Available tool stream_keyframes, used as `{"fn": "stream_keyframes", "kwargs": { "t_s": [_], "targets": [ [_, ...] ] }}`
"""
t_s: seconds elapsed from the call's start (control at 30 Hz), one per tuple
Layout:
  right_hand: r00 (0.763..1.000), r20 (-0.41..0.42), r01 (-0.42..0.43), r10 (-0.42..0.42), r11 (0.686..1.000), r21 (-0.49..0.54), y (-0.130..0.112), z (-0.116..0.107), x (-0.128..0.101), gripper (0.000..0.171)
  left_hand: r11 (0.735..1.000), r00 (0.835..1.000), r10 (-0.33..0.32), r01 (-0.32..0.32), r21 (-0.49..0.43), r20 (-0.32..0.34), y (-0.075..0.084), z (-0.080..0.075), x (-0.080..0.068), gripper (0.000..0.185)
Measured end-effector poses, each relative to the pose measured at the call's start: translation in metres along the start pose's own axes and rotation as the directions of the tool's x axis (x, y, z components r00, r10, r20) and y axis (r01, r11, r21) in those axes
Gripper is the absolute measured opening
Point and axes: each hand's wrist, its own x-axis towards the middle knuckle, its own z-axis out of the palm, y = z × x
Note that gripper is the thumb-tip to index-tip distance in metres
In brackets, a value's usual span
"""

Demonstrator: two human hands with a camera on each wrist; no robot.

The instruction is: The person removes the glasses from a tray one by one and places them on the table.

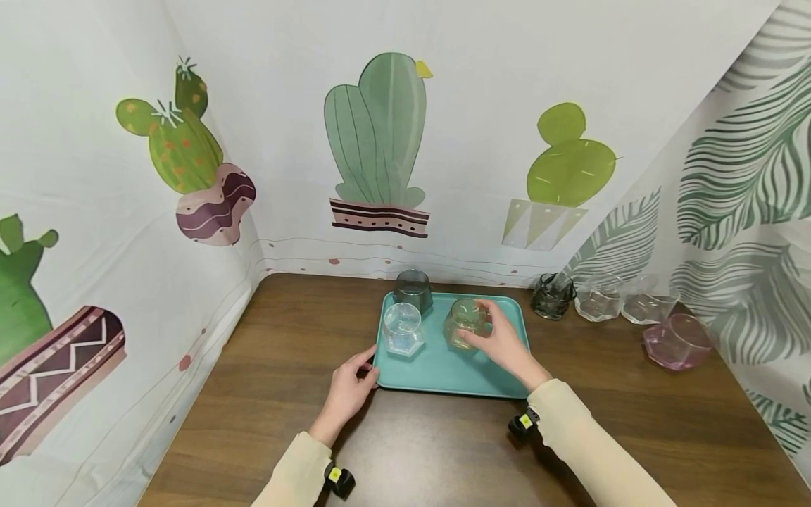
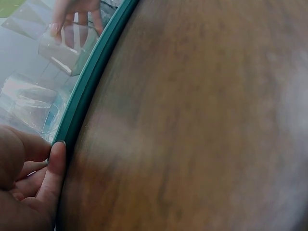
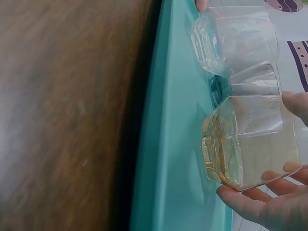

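Gripping amber glass [image 1: 467, 324] — left hand [image 1: 350, 389] at tray edge [image 1: 380, 352].

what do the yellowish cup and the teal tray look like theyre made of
The yellowish cup, gripped by the right hand, looks like tinted glass or clear plastic: see-through, faceted, with glossy highlights. The look alone cannot settle which. The teal tray, touched at its edge by the left hand, looks like matte plastic: opaque, even colour, a smooth rolled rim.
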Motion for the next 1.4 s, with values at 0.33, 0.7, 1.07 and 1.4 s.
{"fn": "stream_keyframes", "kwargs": {
  "t_s": [0.33,0.7,1.07,1.4],
  "targets": [
    [0.999,-0.046,-0.006,0.003,0.998,-0.069,0.007,-0.02,-0.019,0.082,1.0,1.0,0.011,-0.011,0.018,-0.01,-0.003,0.0,0.001,0.045],
    [0.997,-0.075,0.027,-0.031,0.998,-0.054,0.011,-0.042,-0.035,0.079,1.0,1.0,0.011,-0.01,0.019,-0.014,-0.003,0.001,0.0,0.045],
    [0.986,-0.148,0.057,-0.07,0.994,-0.095,0.017,-0.063,-0.05,0.07,1.0,1.0,0.007,-0.006,0.019,-0.017,-0.002,0.0,0.001,0.045],
    [0.977,-0.206,0.022,-0.05,0.991,-0.134,0.025,-0.083,-0.065,0.068,1.0,1.0,0.011,-0.011,0.012,-0.006,-0.002,0.0,0.001,0.044]
  ]
}}
